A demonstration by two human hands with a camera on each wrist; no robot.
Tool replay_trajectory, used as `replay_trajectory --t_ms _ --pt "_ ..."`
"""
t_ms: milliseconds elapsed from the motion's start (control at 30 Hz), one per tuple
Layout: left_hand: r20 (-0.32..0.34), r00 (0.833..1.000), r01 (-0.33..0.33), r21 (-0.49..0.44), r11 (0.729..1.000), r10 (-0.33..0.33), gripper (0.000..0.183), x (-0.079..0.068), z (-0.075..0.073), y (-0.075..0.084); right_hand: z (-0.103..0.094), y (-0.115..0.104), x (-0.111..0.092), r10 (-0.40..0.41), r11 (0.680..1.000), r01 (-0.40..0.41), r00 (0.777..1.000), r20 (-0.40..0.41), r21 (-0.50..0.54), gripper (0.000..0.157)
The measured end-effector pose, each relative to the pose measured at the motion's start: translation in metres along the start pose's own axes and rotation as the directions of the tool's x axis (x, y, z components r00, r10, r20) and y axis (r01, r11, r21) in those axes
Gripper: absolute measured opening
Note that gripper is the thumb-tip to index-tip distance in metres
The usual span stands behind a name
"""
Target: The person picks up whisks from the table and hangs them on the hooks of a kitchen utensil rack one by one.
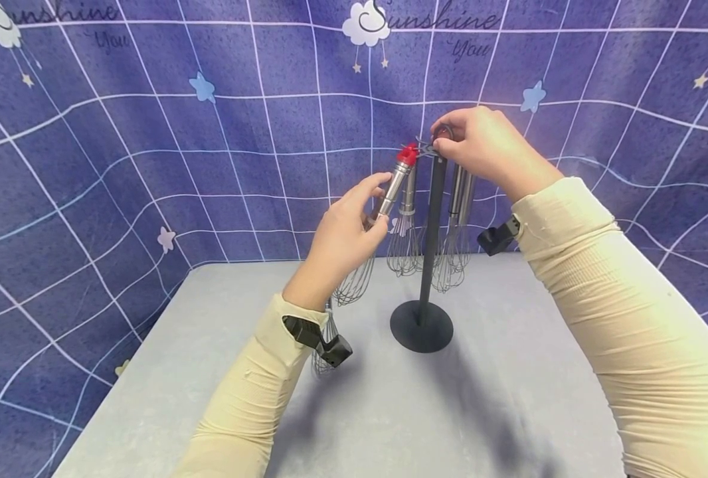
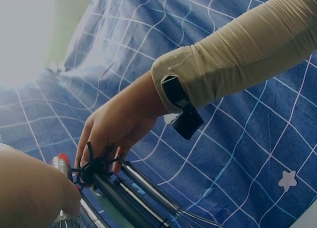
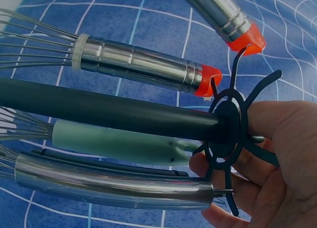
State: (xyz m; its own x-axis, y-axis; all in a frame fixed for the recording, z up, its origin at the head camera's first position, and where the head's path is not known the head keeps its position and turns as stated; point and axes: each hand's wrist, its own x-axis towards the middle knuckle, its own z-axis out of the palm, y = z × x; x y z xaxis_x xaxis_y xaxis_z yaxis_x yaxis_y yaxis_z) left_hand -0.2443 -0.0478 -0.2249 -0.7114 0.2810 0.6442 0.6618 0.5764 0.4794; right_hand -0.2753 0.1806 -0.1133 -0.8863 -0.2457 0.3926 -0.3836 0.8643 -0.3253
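My left hand pinches the steel handle of a red-tipped whisk, whose wires hang below the palm. Its red end is up beside the hooks of a black utensil stand; whether it sits on a hook I cannot tell. My right hand grips the hooked top of the stand, with fingers around the black hook ring. A second red-tipped whisk hangs next to the pole. On the pole's other side hang a green-handled whisk and a plain steel whisk.
The stand's round black base rests on the grey table. Another whisk is partly hidden behind my left wrist. A blue gridded curtain rises behind the table.
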Motion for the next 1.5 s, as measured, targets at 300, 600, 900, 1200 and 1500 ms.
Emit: replay_trajectory --t_ms 300,600,900,1200,1500 --pt "0.004 1.000 0.012 -0.018 1.000 -0.012 0.061 -0.001 0.005 0.000 -0.002 -0.003 -0.001 0.012 1.000 -0.012 1.000 0.009 0.004 0.037" --pt "-0.014 1.000 -0.011 -0.044 0.999 0.010 0.062 -0.002 0.014 -0.003 0.000 -0.003 -0.001 0.009 1.000 -0.009 1.000 0.006 0.007 0.037" --pt "-0.041 0.999 -0.019 -0.084 0.996 0.015 0.063 -0.001 0.023 -0.005 0.000 -0.002 -0.001 -0.004 1.000 0.004 1.000 -0.011 -0.003 0.036" --pt "-0.056 0.998 -0.007 -0.145 0.989 -0.001 0.065 -0.001 0.035 -0.007 0.001 -0.002 -0.001 -0.002 1.000 0.003 1.000 -0.014 0.004 0.036" --pt "-0.086 0.996 0.012 -0.215 0.977 -0.031 0.066 0.000 0.046 -0.009 0.002 -0.002 -0.001 -0.005 1.000 0.005 1.000 -0.017 -0.010 0.036"
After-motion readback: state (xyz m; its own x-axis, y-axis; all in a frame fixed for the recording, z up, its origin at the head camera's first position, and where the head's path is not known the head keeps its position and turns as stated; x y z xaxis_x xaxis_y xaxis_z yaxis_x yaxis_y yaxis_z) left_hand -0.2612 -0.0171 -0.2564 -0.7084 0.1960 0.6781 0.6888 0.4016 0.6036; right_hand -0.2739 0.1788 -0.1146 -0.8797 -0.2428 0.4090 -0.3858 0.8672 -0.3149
